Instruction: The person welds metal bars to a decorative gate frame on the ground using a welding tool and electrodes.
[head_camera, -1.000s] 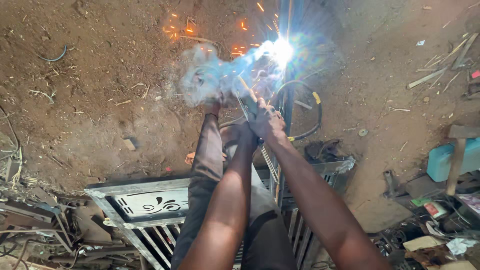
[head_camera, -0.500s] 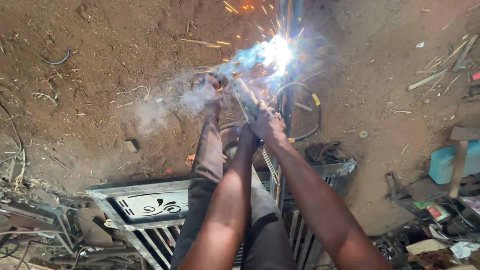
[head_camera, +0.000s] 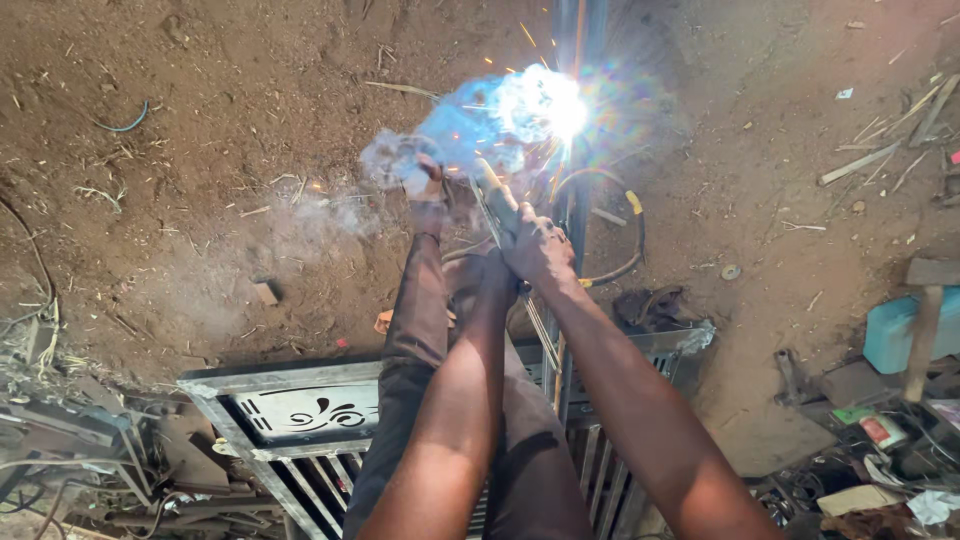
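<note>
My right hand (head_camera: 545, 250) grips the handle of a welding electrode holder (head_camera: 495, 200) that points up toward a vertical steel bar (head_camera: 577, 30). A blinding white-blue arc (head_camera: 562, 112) burns where the rod meets the bar, throwing sparks and smoke (head_camera: 440, 140). My left hand (head_camera: 492, 272) is pressed against the same handle just under the right hand, its fingers mostly hidden. My leg in dark trousers (head_camera: 420, 300) stretches forward to the left of the hands, the foot lost in the smoke.
A metal gate frame with a scroll-pattern panel (head_camera: 310, 410) and bars lies under my legs. A cable with a yellow fitting (head_camera: 632, 205) loops right of the bar. Scrap metal (head_camera: 90, 450) at lower left; a blue container (head_camera: 900, 330) and clutter at right. Bare dirt ground (head_camera: 200, 150) around.
The arc keeps burning at the same spot on the bar. The smoke has shifted and now bunches around my foot. Both hands have held almost still.
</note>
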